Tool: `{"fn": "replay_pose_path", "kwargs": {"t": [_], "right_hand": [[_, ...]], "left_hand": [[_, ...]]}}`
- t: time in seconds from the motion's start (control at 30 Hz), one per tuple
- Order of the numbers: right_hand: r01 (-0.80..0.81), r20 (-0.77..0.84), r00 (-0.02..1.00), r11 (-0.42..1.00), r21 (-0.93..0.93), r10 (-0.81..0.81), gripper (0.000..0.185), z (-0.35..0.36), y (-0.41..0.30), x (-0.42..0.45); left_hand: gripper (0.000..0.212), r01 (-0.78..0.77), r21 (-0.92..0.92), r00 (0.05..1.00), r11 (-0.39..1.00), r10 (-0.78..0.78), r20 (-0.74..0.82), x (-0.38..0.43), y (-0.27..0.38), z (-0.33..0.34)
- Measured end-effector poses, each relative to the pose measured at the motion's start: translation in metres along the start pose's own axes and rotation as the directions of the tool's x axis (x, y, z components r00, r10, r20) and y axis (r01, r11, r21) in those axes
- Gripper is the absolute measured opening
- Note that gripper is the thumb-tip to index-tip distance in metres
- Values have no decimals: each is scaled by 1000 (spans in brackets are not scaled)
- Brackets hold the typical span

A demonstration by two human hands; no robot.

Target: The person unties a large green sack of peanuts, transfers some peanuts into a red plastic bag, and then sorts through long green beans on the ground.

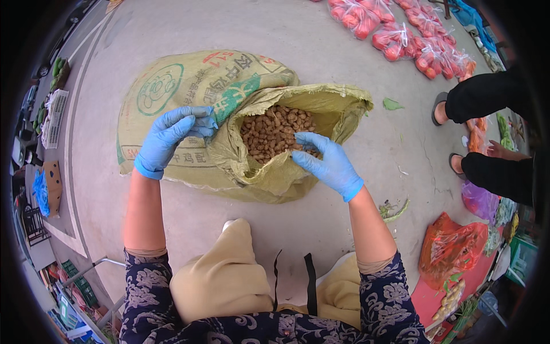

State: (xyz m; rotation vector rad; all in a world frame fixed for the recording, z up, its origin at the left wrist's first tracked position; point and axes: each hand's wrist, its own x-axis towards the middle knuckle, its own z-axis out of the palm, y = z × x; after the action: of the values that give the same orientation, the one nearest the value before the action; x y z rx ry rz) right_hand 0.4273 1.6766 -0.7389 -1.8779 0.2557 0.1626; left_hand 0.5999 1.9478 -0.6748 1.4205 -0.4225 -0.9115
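A large woven plastic sack (197, 96) lies on the ground before me, its printed side up. Its mouth faces right, with the rim (279, 172) folded outward around a mass of unshelled peanuts (275, 133). Both my hands wear blue gloves. My left hand (174, 135) is over the sack, left of the mouth, with fingers curled and fingertips close to the gathered fabric; whether anything is pinched in them is hidden. At the mouth's near right side, my right hand (328, 161) has thumb and fingers apart, the thumb by the rim and the fingers over the peanuts.
Clear bags of red tomatoes (395, 41) lie at the far right. Another person's legs in black trousers (485, 94) stand at right. Nearer are a red plastic bag (451, 245) and a purple bag (479, 200). A cardboard box (53, 189) and white crate (56, 118) stand left.
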Motion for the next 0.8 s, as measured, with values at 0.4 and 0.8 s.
{"fn": "replay_pose_path", "kwargs": {"t": [0.4, 0.8], "right_hand": [[-84, 46, 995, 983, -165, 92, 88, 117, 4, 33], [206, 17, 977, 911, -357, -214, 60, 144, 47, 38]], "left_hand": [[72, 712, 674, 559, 198, 420, -715, -10, -109, -191], [49, -497, 803, 803, 329, 524, 283, 31, -14, 93]]}}
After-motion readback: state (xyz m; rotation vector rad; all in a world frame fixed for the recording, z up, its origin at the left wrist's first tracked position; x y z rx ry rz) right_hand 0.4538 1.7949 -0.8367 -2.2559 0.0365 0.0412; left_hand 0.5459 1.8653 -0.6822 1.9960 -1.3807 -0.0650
